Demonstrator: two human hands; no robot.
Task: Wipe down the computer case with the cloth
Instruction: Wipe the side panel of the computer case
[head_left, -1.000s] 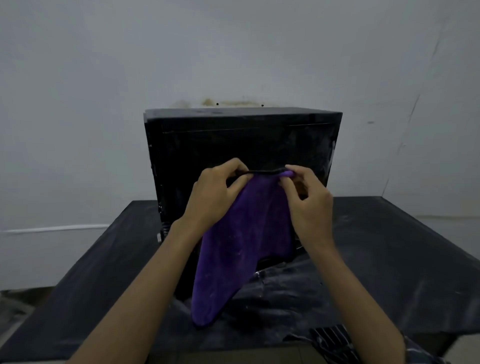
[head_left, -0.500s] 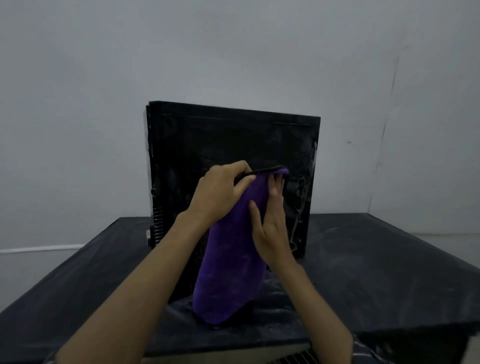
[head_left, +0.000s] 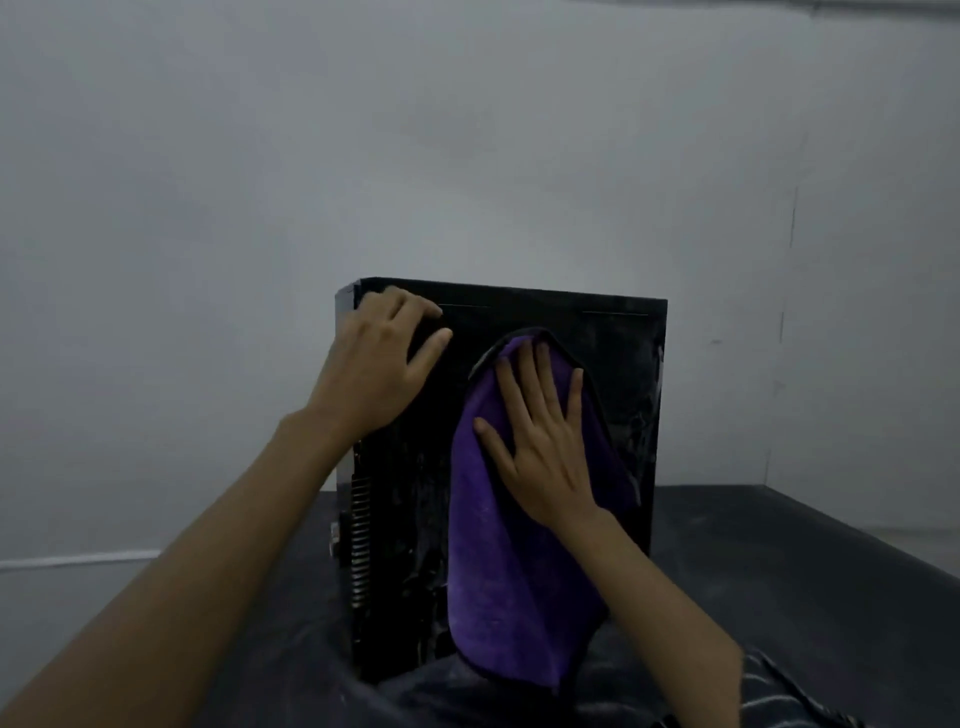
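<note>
Right hand (head_left: 540, 447), fingers spread, presses soft purple microfibre cloth (head_left: 519, 571) flat on black metal computer case (head_left: 613, 353).
Left hand (head_left: 374, 364), fingers relaxed, steadies its top corner; the limp cloth likely needs palm pressure.

table (head_left: 779, 571): dark covering, pale dusty smears | wall (head_left: 467, 156): plain grey-white, behind table | white strip (head_left: 78, 560): low on wall, left

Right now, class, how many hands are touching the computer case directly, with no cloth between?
1. The left hand rests bare on the computer case near its upper left corner. The right hand presses the purple cloth flat against the panel.
</note>
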